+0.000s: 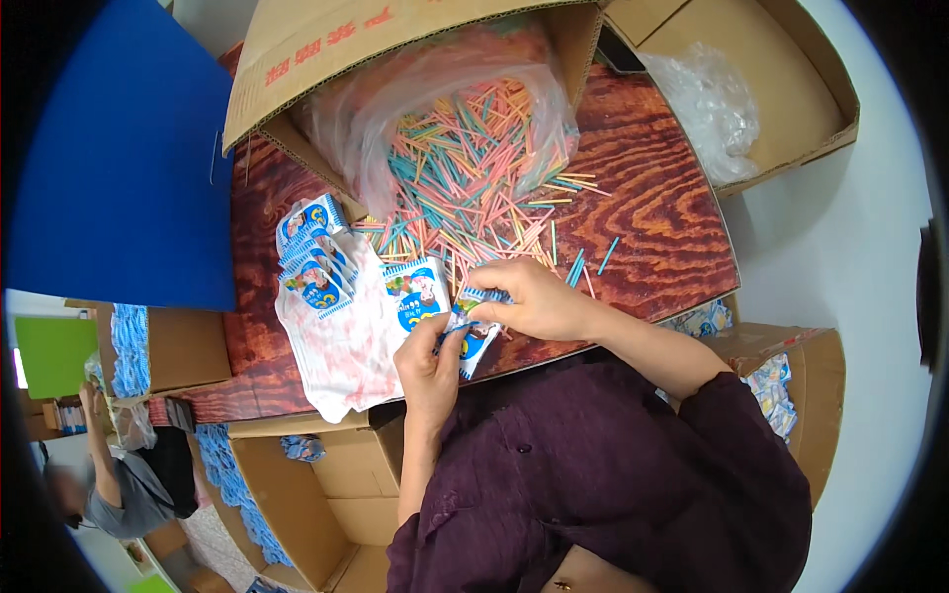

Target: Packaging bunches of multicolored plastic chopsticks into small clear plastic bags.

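My left hand (428, 368) and my right hand (534, 299) meet at the table's near edge, both closed on a small blue-and-white printed packet (474, 352). The fingers of both hands pinch its upper part and hide some of it. Just left of the hands, a similar packet (410, 287) lies flat on a white cloth (341, 366) with pink stains. More packets (314, 277) overlap in a pile at the cloth's left side. Beyond my hands, thin pink, yellow and blue-green sticks (460, 178) spill from a clear plastic bag (356, 128).
The bag lies in a tipped cardboard box (415, 30) on the wood-grained table (652, 178). Another open carton (791, 89) stands far right. Cartons with blue packets (232, 484) sit lower left, another (816, 395) lower right. A person (129, 484) is at the left; a blue panel (119, 158) rises there.
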A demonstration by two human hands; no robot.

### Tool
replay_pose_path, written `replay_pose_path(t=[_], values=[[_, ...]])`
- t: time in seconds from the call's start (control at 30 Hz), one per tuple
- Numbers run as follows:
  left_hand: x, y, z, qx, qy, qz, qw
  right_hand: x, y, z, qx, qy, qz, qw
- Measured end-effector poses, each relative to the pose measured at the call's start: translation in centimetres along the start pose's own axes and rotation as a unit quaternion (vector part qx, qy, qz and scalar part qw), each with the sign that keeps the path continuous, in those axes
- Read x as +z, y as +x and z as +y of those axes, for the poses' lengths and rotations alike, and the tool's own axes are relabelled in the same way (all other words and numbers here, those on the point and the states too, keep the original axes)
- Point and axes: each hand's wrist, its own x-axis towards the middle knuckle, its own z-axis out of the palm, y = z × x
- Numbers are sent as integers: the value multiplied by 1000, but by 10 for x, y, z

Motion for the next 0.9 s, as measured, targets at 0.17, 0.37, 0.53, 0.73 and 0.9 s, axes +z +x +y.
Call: replay_pose_path(t=[0.17,0.37,0.53,0.73,0.9], values=[[-4,-6,-17,44,35,7,998,-4,9,3,8,-20,-38,999],[-11,-11,-29,-8,-4,44,999,-64,61,83,-96,-351,144,920],[-11,-9,-28,-10,-39,42,998,-68,81,101,-127,-506,156,839],[-13,-10,-29,-18,-32,38,999,-67,86,111,-108,-529,142,829],[-14,-9,-33,-22,-45,56,997,-74,94,100,-121,-547,174,810]])
